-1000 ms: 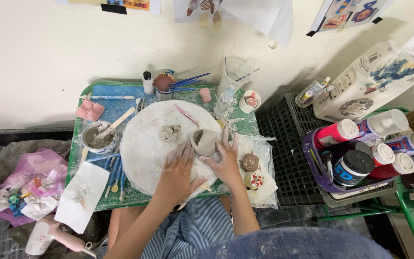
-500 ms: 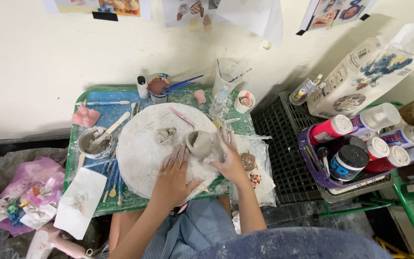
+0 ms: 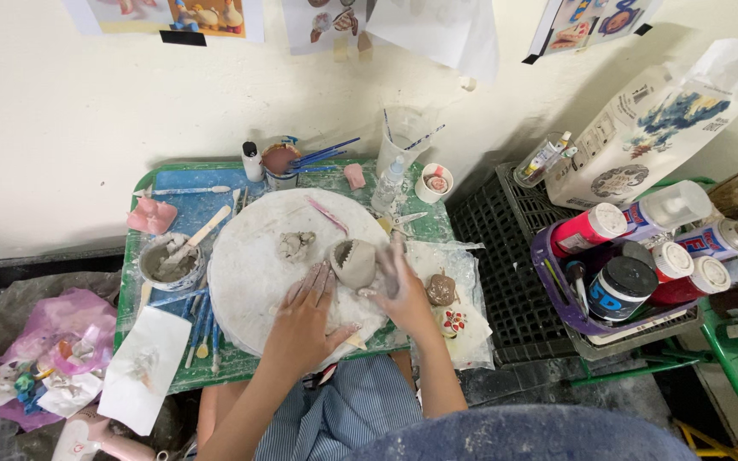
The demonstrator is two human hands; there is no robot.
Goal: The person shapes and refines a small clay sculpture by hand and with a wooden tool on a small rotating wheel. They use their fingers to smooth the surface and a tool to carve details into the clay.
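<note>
Showing a small grey clay cup [image 3: 354,263] lying on its side on a round white work board [image 3: 254,282], which is carried by a green, paint-smeared tabletop [image 3: 215,369]. The cup is set between the two hands [image 3: 301,323], at their fingertips; its long axis runs roughly left to right, the jagged open rim turned toward the left hand. The left hand is laid flat and spread on the board, fingers just reaching the cup's lower left side. The right hand [image 3: 401,288], dusted with clay, is held open against the cup's right side; neither hand is closed round it. A lump of grey clay [image 3: 295,246] is seen just beyond, apart from the cup. The clay appears matt and soft, the board chalky. A bowl of slip [image 3: 168,263] is placed at the left.
</note>
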